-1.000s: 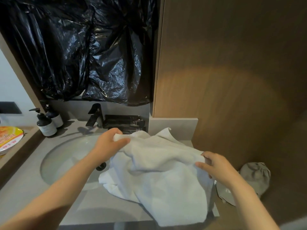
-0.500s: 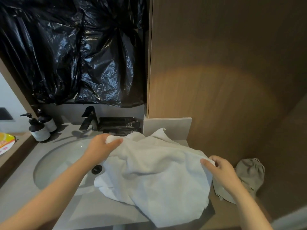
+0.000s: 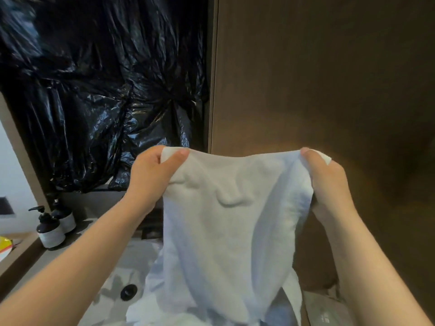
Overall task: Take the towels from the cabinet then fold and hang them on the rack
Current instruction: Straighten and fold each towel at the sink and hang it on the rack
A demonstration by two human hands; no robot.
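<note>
Left hand [image 3: 150, 177], right hand [image 3: 329, 182] pinch towel [image 3: 223, 231].

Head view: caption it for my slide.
Left hand and right hand pinch the top corners of a white towel, holding it spread above the sink.

Grey countertop [image 3: 81, 231] with two pump bottles [image 3: 50, 231]

Plain white cloth towel [image 3: 223, 231], glossy black crinkly plastic sheeting [image 3: 94, 90], brown wood-grain wall panel [image 3: 329, 78], dark pump bottles [image 3: 48, 229] with white labels, pale grey stone counter [image 3: 138, 252].
</note>
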